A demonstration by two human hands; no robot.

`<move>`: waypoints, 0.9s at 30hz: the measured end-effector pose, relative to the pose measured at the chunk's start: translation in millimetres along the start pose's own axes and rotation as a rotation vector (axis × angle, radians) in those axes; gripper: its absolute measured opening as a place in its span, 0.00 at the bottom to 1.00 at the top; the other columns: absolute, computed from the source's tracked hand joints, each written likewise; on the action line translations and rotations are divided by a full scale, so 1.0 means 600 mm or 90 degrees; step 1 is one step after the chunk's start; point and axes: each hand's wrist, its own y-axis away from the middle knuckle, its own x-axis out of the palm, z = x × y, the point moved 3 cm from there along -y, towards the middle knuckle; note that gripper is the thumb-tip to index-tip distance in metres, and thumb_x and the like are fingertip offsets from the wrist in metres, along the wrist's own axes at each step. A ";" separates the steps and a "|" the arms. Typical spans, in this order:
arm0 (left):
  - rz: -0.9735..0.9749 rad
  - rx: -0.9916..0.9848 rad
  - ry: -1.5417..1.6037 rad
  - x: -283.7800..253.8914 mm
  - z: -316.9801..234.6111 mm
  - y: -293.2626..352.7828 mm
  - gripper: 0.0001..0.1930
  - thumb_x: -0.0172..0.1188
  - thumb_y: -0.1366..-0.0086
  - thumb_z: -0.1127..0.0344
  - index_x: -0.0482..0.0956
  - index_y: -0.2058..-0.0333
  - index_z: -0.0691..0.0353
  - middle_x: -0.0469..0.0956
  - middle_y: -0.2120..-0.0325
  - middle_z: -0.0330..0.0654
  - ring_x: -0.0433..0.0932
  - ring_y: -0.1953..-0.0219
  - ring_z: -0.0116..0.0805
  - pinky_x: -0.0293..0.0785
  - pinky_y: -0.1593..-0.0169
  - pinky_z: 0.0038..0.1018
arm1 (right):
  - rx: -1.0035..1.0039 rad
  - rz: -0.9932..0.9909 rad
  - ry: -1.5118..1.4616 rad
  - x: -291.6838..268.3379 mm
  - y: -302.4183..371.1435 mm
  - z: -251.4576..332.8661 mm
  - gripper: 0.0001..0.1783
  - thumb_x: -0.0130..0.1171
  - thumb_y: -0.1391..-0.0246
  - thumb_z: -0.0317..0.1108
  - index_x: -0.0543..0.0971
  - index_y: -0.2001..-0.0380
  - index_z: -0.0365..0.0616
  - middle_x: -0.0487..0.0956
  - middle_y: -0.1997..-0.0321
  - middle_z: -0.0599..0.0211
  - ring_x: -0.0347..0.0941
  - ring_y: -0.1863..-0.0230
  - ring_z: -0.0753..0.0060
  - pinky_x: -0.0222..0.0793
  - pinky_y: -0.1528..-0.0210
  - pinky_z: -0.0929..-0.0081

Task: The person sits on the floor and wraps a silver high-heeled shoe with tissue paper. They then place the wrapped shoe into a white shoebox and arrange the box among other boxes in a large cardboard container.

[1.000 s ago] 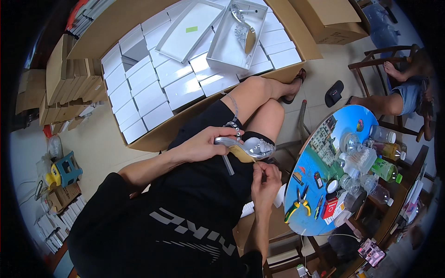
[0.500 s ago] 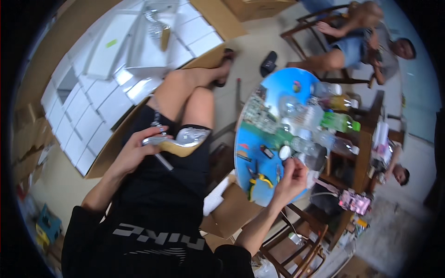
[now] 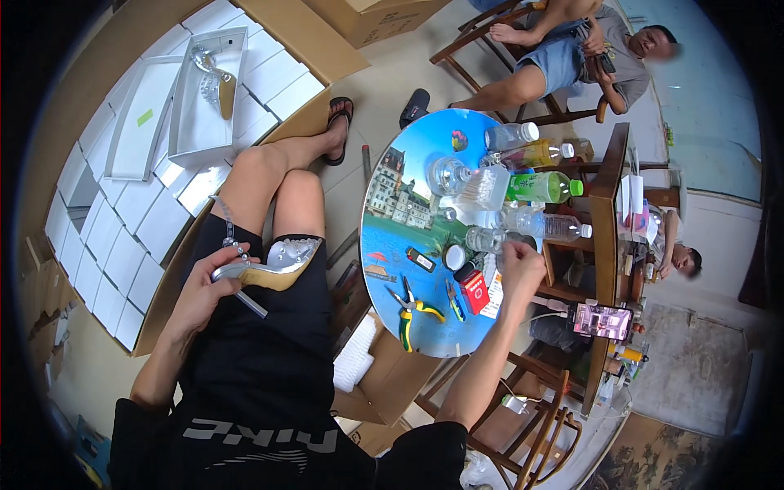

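In the head view, the left hand (image 3: pixel 211 282) has its grip around the back of a silver high-heeled sandal with a tan sole (image 3: pixel 273 278). The sandal lies level over the person's lap, its toe toward the right and its slim silver heel pointing down toward the shirt. A beaded strap (image 3: pixel 227 219) rises from the sandal beside the fingers.

The right hand (image 3: pixel 523 268) is at the right part of a round table with a blue landscape print (image 3: pixel 388 233). Its grip is narrow, with the fingertips drawn together; I cannot tell whether anything is between them. Just beside it stands a small clear jar (image 3: pixel 485 238), and nearer the person are a red box (image 3: pixel 474 294) and a white round lid (image 3: pixel 454 258). Pliers with yellow and green handles (image 3: pixel 406 327) lie near the table's lower edge, and a green-labelled bottle (image 3: pixel 543 187) lies at the far side.

To the left, a large cardboard carton (image 3: pixel 184 290) is packed with closed white boxes (image 3: pixel 159 222). On them rests an open white box (image 3: pixel 181 145) containing a second silver sandal (image 3: pixel 226 98), with a white box lid (image 3: pixel 126 155) beside it.
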 end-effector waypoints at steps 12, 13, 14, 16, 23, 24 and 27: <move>0.017 -0.003 0.005 0.003 -0.002 -0.008 0.35 0.54 0.51 0.81 0.70 0.39 0.67 0.79 0.48 0.51 0.78 0.44 0.37 0.72 0.41 0.29 | 0.084 -0.048 -0.099 0.011 0.057 -0.037 0.09 0.64 0.42 0.31 0.83 0.64 0.34 0.83 0.72 0.61 0.76 0.71 0.76 0.73 0.64 0.73; 0.009 -0.005 0.010 -0.001 0.003 -0.003 0.35 0.53 0.51 0.82 0.70 0.39 0.67 0.79 0.48 0.50 0.77 0.43 0.37 0.71 0.40 0.29 | 0.028 -0.131 -0.108 0.009 0.058 -0.050 0.09 0.64 0.42 0.31 0.83 0.64 0.34 0.83 0.71 0.61 0.76 0.69 0.75 0.73 0.62 0.73; 0.027 -0.001 0.003 0.001 0.000 -0.007 0.34 0.53 0.49 0.82 0.69 0.38 0.67 0.79 0.47 0.50 0.76 0.43 0.37 0.69 0.38 0.29 | -0.029 -0.214 -0.118 -0.002 0.056 -0.074 0.09 0.64 0.42 0.31 0.83 0.64 0.34 0.83 0.70 0.61 0.76 0.68 0.75 0.74 0.60 0.73; 0.022 -0.011 -0.022 0.000 -0.002 -0.007 0.34 0.54 0.46 0.81 0.68 0.37 0.67 0.78 0.46 0.50 0.75 0.41 0.37 0.68 0.37 0.30 | 0.042 -0.256 -0.274 -0.001 0.072 -0.066 0.09 0.64 0.42 0.30 0.83 0.65 0.33 0.83 0.69 0.62 0.77 0.67 0.73 0.74 0.60 0.72; 0.050 -0.032 -0.052 -0.012 -0.007 -0.009 0.33 0.51 0.44 0.82 0.67 0.37 0.68 0.79 0.46 0.45 0.74 0.43 0.29 0.67 0.40 0.23 | 0.106 -0.141 -0.504 0.015 0.141 0.000 0.13 0.63 0.40 0.32 0.77 0.58 0.32 0.79 0.65 0.63 0.75 0.64 0.75 0.72 0.59 0.78; 0.052 -0.033 -0.069 -0.014 -0.007 -0.010 0.32 0.51 0.44 0.82 0.67 0.37 0.68 0.79 0.46 0.44 0.74 0.43 0.28 0.67 0.40 0.22 | 0.130 -0.075 -0.540 0.013 0.163 0.038 0.09 0.61 0.39 0.30 0.77 0.61 0.33 0.79 0.66 0.64 0.75 0.65 0.76 0.72 0.59 0.79; 0.038 -0.047 -0.032 -0.019 -0.002 -0.012 0.33 0.51 0.45 0.82 0.67 0.37 0.67 0.79 0.46 0.44 0.74 0.44 0.28 0.67 0.40 0.22 | 0.076 0.217 -0.708 0.083 0.248 0.113 0.06 0.59 0.38 0.28 0.78 0.63 0.34 0.79 0.68 0.64 0.74 0.68 0.78 0.70 0.63 0.81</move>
